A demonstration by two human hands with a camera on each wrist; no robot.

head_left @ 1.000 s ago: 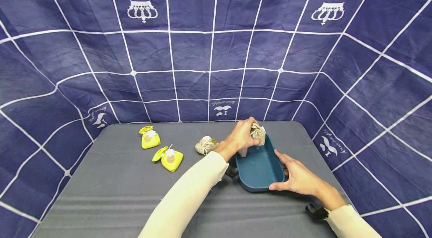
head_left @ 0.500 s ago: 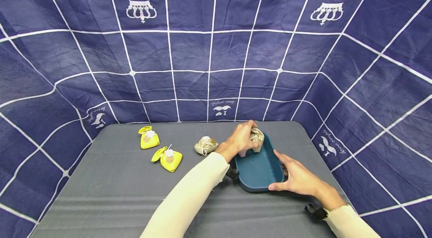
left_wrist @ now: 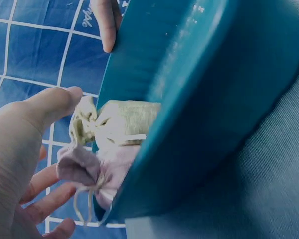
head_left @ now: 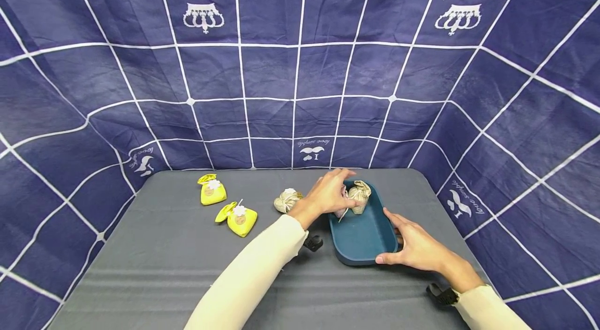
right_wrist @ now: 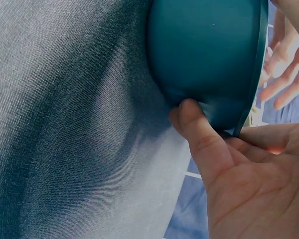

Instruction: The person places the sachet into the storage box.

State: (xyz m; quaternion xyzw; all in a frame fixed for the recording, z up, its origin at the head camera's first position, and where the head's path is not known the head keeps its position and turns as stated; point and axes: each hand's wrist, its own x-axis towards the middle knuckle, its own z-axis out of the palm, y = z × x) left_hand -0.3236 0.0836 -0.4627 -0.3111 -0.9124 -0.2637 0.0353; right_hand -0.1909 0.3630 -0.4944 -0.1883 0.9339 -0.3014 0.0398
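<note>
Left hand [head_left: 328, 192]: over the upper-left rim of the bin, fingers parted and only lightly bent, thumb apart from them; it has hold of nothing. In the left wrist view the thumb tip is right by the beige top and the fingers are near the pink one; whether they touch, I cannot tell.
Right hand [head_left: 412, 244]: grips the bin's lower-right corner, thumb at the near wall and fingers against the right wall.
Teal bin [head_left: 363, 239]: open-topped with rounded corners, on the table right of centre in the lower half of the frame.
Beige drawstring sachet [head_left: 359, 195]: inside the bin at its upper end, gathered top up.
Pink drawstring sachet [left_wrist: 114, 169]: in the bin just left of the beige one, cord dangling, partly hidden by the left hand in the head view.
Second beige sachet [head_left: 287, 200]: lying near the frame's centre, left of the bin, beside the left wrist.
Yellow sachets: two, lower left of the frame, one [head_left: 213, 192] higher and farther left than the other [head_left: 241, 221], both with white flowers.
Grey table [head_left: 154, 262]: spans the lower frame.
Navy curtain [head_left: 267, 72]: white grid, inverted lettering, across the upper frame.
</note>
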